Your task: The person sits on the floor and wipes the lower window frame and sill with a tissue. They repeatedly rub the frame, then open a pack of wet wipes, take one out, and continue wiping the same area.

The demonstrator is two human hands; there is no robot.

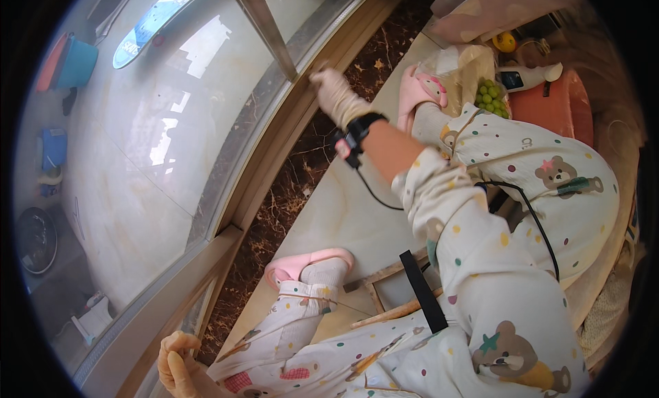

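Note:
My right hand [337,91], in a pale thin glove, reaches out to the brown track [296,102] of a sliding glass door. Its fingertips touch or hover just over the track, near the foot of a metal door stile [267,35]. Blur hides whether anything small is pinched there. A black strap with a small device [355,138] circles that wrist, and a black cable runs from it. At the bottom left my left hand [180,364], also gloved, has curled fingers beside the door frame [154,346]; nothing shows in it.
Pink slippers [309,264] are on my feet, by a dark marble sill [278,207]. Green grapes [491,96] in a plastic bag, a white bottle [530,76] and an orange plastic tub [551,107] stand right. Behind glass are a skateboard [154,24] and blue bucket [77,63].

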